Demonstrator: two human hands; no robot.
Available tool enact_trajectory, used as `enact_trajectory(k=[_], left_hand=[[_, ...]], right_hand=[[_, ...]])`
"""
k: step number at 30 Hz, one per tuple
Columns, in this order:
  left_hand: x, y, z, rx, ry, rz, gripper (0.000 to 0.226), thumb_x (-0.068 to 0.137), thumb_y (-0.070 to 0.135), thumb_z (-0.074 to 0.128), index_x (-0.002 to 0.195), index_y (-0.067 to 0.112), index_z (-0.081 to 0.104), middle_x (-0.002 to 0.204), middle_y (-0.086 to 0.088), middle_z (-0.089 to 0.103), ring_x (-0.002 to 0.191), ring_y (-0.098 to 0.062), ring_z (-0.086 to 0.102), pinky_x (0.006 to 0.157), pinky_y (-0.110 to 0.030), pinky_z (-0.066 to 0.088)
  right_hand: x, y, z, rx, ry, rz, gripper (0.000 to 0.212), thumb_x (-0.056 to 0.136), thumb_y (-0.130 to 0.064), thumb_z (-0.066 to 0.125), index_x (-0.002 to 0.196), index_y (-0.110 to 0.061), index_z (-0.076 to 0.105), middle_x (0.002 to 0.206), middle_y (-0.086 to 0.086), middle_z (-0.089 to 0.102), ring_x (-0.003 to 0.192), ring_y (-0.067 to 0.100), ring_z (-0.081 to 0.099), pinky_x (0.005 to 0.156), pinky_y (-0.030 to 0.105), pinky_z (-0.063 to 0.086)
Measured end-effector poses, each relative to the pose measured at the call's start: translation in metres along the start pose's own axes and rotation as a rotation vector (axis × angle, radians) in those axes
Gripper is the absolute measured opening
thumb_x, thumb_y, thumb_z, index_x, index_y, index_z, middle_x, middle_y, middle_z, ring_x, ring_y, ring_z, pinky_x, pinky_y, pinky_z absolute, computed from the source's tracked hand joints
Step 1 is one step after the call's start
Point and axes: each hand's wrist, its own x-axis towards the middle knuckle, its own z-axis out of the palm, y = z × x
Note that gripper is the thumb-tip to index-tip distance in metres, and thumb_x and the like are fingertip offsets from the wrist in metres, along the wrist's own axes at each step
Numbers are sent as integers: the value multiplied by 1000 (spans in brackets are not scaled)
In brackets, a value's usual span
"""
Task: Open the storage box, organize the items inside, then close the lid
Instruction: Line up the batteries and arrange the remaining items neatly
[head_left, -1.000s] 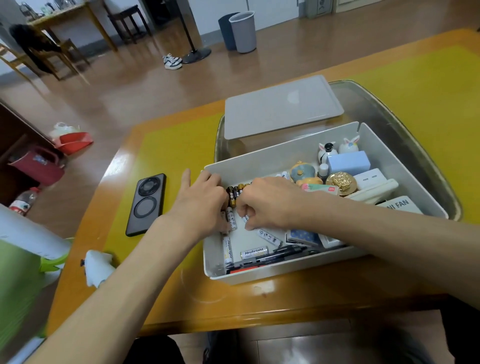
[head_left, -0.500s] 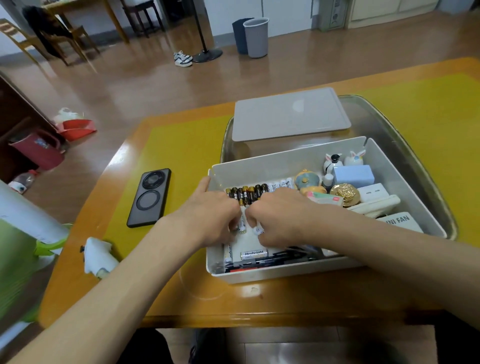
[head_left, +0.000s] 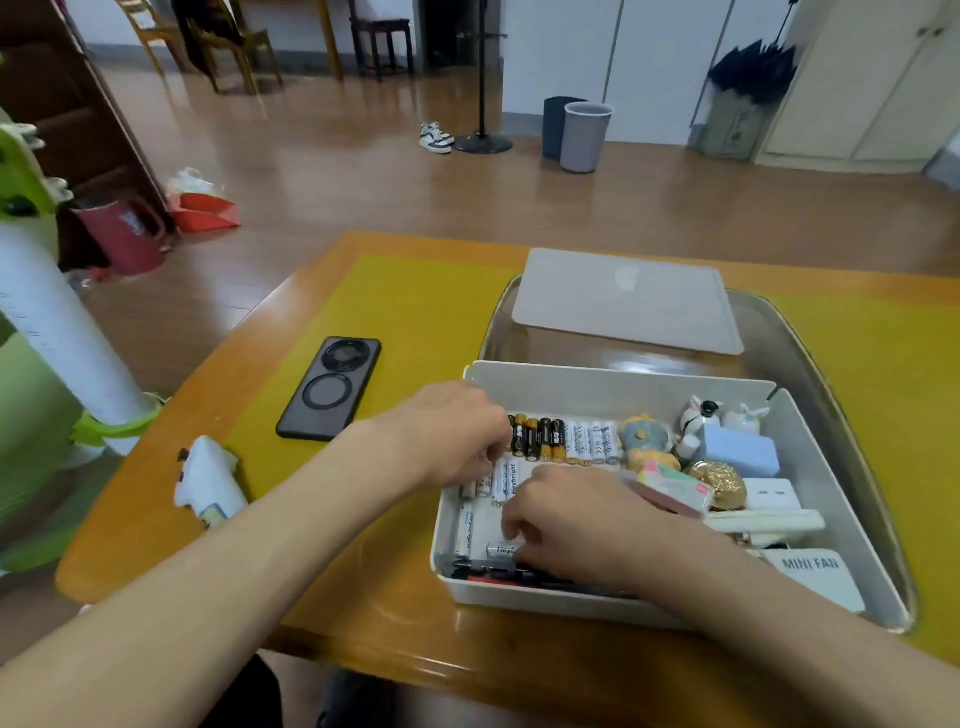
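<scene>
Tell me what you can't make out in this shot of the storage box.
- Head view: the right hand covers the box floor beneath it.
- The left hand hides its fingertips and the row's leftmost batteries.
- The pens are partly hidden behind the storage box front wall.
- Print on the loose white batteries is mostly too small.

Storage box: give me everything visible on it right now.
The storage box is a shallow white rectangular bin, plastic by its look, open, sitting upright in a clear tray on the table. Its grey lid lies flat behind it. Batteries line the far wall; figurines, a blue block and a MINI FAN carton fill the right. Both hands reach inside: left hand, right hand over loose batteries.
</scene>
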Motion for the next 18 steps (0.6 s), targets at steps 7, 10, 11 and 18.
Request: enact_trajectory(k=[7, 10, 11, 18], left_hand=[[-11, 13, -5, 119, -101, 53, 16, 83, 41, 68, 83, 25, 66, 91, 4, 64, 104, -22, 55, 94, -32, 39], [-16, 25, -2, 263, -230, 40, 44, 82, 54, 66, 111, 22, 66, 119, 0, 65, 123, -24, 48, 120, -47, 16], [-17, 29, -1, 300, -256, 33, 52, 81, 58, 65, 117, 21, 64, 123, 0, 63, 125, -24, 46, 121, -49, 11], [-18, 50, 1, 417, -304, -16, 45, 92, 37, 61, 132, 16, 55, 139, -10, 52, 133, -30, 39, 120, -57, 2]], right_hand=[[-6, 15, -24, -64, 36, 118, 10, 80, -38, 60, 85, -30, 60, 87, -5, 62, 88, 21, 58, 67, 35, 46], [-4, 29, -27, -53, 137, 291, 12, 83, -41, 57, 84, -29, 57, 87, -4, 64, 85, 22, 60, 68, 35, 49], [-1, 29, -24, -62, 152, 326, 15, 84, -40, 57, 85, -26, 59, 88, -2, 65, 84, 24, 61, 66, 35, 47], [8, 29, -12, -25, 202, 339, 21, 90, -42, 53, 90, -26, 67, 86, -6, 69, 82, 19, 64, 68, 34, 53]])
